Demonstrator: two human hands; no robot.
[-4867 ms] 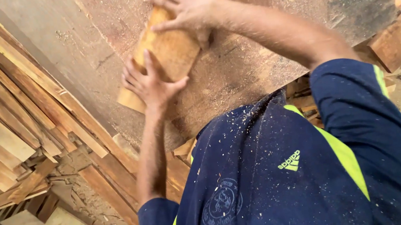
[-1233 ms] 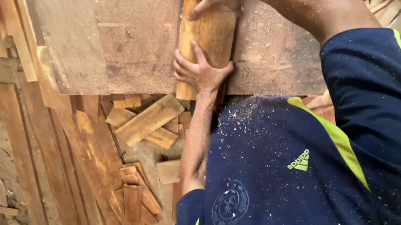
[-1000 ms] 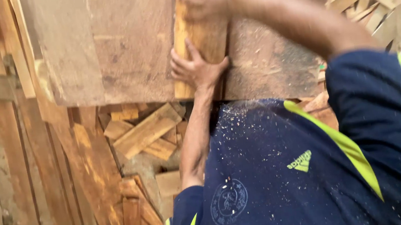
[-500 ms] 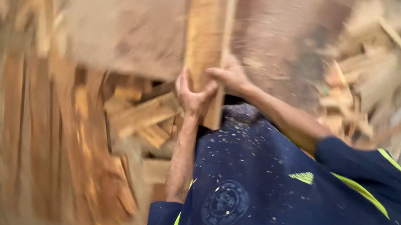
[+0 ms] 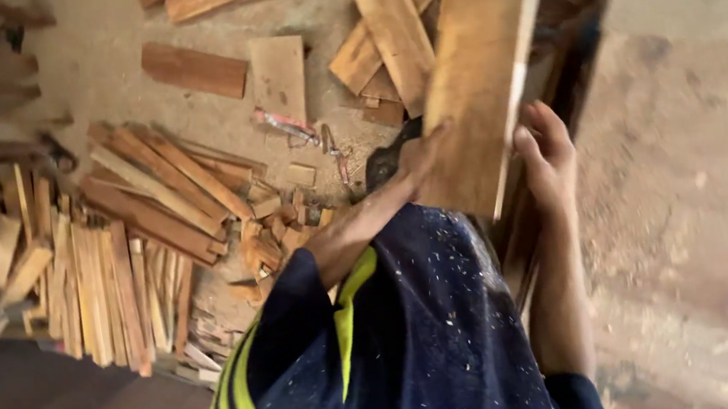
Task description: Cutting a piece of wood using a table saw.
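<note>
I hold a flat, light-brown wooden board (image 5: 476, 64) up off the table with both hands, and it tilts up to the top edge of the view. My left hand (image 5: 424, 154) presses on its broad face near the lower end. My right hand (image 5: 547, 154) grips its thin pale edge on the right. My dark blue shirt with yellow stripes, flecked with sawdust, fills the bottom middle.
A dusty, worn wooden table top (image 5: 705, 147) lies on the right. The floor on the left is strewn with offcuts (image 5: 162, 195), a row of thin slats (image 5: 90, 281) and short boards (image 5: 391, 37) at the top.
The board has come off the table top and is now held in the air. My view has swung left over the scrap-strewn floor, and both hands have shifted to the board's lower end.
</note>
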